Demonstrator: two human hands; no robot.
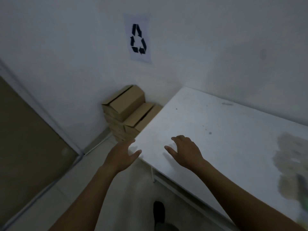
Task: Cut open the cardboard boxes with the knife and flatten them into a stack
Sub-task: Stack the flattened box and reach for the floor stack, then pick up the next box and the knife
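Several brown cardboard boxes [126, 105] are piled on the floor against the white wall, left of the white table [225, 130]. My left hand [124, 153] reaches out empty, fingers relaxed, just off the table's near left corner and short of the pile. My right hand [185, 150] hovers over the table's left end, fingers spread, holding nothing. A blurred dark object that may be the knife [301, 182] lies near the table's right edge; I cannot tell for sure.
A recycling sign [138, 39] hangs on the wall above the boxes. A brown door [25, 139] stands at the left. A blotchy stain [291, 160] marks the table's right side. My dark shoe [159, 210] is on the pale floor below.
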